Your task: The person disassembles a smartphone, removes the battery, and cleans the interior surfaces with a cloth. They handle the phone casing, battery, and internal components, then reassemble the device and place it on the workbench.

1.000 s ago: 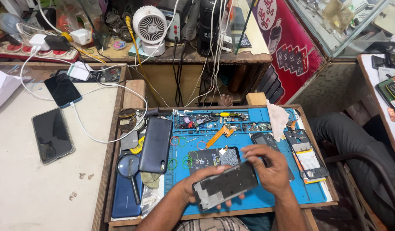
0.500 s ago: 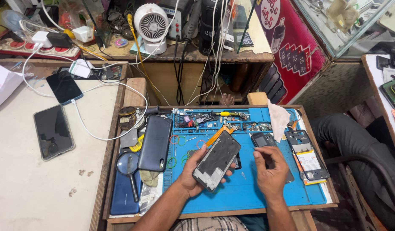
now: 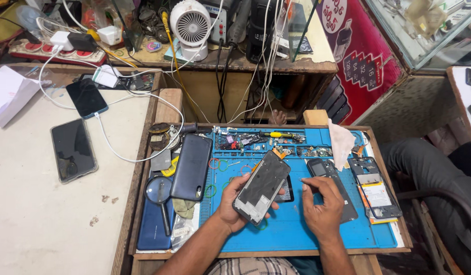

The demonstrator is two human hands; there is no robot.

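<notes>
1. Fingers of the left hand [image 3: 235,201] are clamped around a phone frame [image 3: 262,186], thumb along its left edge and the others behind it; the frame is tilted, its top leaning right, lifted above the blue mat [image 3: 296,229].
2. Right hand [image 3: 322,206] rests on the mat just right of the frame, palm down, fingers loosely curled with thumb and forefinger tips pinched together; whether they grip something small cannot be told.
3. Just beyond the right fingers lies a dark phone [image 3: 331,184], face up.
4. Further right of that hand sits an opened phone body [image 3: 374,187], its insides showing.
5. Left of the left hand, a dark blue phone back [image 3: 191,160] lies on the mat's edge, with a magnifying glass [image 3: 159,192] beside it.
6. White cloth [image 3: 341,142] lies beyond the right hand, near the counter [image 3: 42,214] tray's far rim.
</notes>
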